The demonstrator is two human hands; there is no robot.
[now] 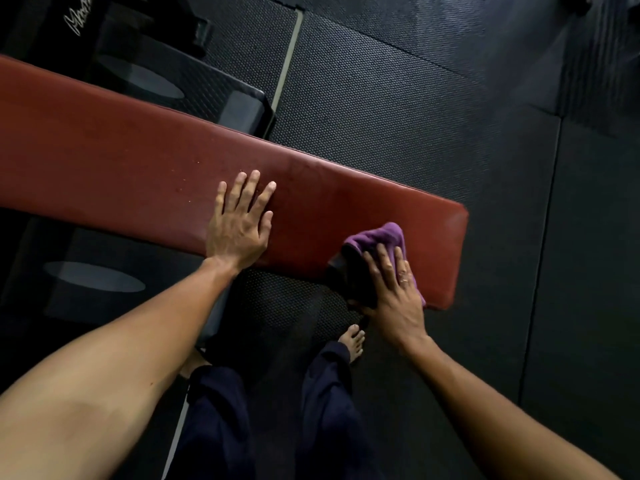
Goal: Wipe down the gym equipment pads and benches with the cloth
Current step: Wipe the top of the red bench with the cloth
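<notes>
Cloth [381, 237] lies under right grip [398, 299] (pressed flat) on bench [138, 161].

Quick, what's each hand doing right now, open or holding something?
Left hand: open, flat on the red bench pad.
Right hand: open, pressing the purple cloth against the pad's near edge.

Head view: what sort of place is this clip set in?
Most likely a gym: a long red padded bench, black studded rubber floor mats, and dark equipment with a script logo behind the bench.
</notes>
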